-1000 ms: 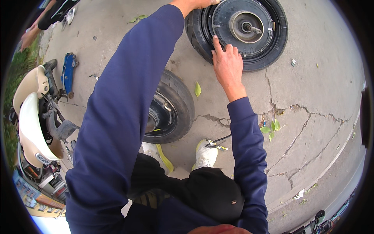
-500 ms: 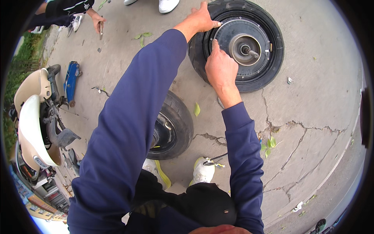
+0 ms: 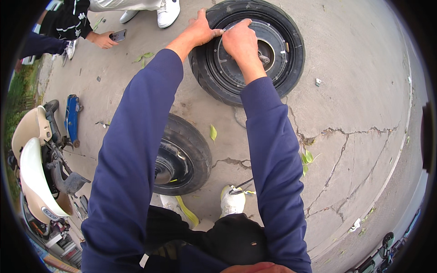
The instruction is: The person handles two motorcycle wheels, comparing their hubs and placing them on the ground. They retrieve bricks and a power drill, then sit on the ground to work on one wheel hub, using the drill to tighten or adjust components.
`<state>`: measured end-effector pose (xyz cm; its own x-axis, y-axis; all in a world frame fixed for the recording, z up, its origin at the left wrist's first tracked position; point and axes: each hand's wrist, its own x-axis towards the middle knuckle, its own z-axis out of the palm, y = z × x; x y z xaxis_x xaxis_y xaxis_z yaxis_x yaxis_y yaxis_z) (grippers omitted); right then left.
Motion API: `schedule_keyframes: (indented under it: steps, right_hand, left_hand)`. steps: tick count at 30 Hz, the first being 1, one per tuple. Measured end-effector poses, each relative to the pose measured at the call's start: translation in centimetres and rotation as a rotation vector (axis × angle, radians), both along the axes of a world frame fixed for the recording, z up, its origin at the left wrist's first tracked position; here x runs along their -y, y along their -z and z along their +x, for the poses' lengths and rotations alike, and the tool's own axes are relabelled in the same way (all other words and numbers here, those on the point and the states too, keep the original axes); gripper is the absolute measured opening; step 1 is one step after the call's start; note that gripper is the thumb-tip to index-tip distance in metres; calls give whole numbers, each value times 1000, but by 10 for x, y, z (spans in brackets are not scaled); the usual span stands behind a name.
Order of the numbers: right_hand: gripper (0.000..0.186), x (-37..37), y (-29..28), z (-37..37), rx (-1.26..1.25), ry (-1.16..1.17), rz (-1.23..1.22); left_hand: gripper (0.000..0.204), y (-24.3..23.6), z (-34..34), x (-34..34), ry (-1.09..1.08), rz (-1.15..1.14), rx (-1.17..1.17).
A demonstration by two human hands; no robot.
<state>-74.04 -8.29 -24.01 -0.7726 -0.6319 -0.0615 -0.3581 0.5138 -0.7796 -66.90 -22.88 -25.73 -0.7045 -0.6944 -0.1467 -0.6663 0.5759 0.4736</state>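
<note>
A black tyre (image 3: 292, 68) with a dark round hub motor (image 3: 227, 68) and a protruding axle (image 3: 264, 59) lies flat on the ground in front of me. At its left edge is my left hand (image 3: 198, 32), fingers apart, its thumb reaching over the tyre toward the hub's rim. My right hand (image 3: 240, 44) rests over the upper left of the hub cover, fingers curled and the index stretched along the rim. What lies under its fingers is hidden. Small bolts dot the cover's edge. Closer to me, a second wheel (image 3: 193, 168) is partly covered by my left sleeve.
Cracked concrete (image 3: 355, 104) surrounds the wheels. At left stand a blue floor jack (image 3: 72, 118) and cream scooter body panels (image 3: 38, 175). Another person's hand (image 3: 104, 41) holds a phone (image 3: 118, 35) at the upper left. A black cable (image 3: 243, 184) runs by my shoe (image 3: 231, 202).
My view has shifted, so the wheels sit further left. My right hand has moved along the hub's rim, closer to my left thumb. The other person's phone is now turned to show its flat face.
</note>
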Motion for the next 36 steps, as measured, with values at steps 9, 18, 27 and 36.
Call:
schedule_keyframes:
  steps: [9,18,27,36]
  right_hand:
    - [30,-14,-22,-58,492,10,-145]
    - [48,-115,-3,-65,-43,16,-277]
    - [59,-188,41,131,-167,-237,-101]
    - [57,-185,39,224,-411,-691,-211]
  left_hand:
    - [117,8,5,9,-5,22,-20]
    - [105,-7,5,14,95,-8,-91]
    - [82,-87,164,-2,613,69,192]
    - [83,-37,386,-49,218,112,118]
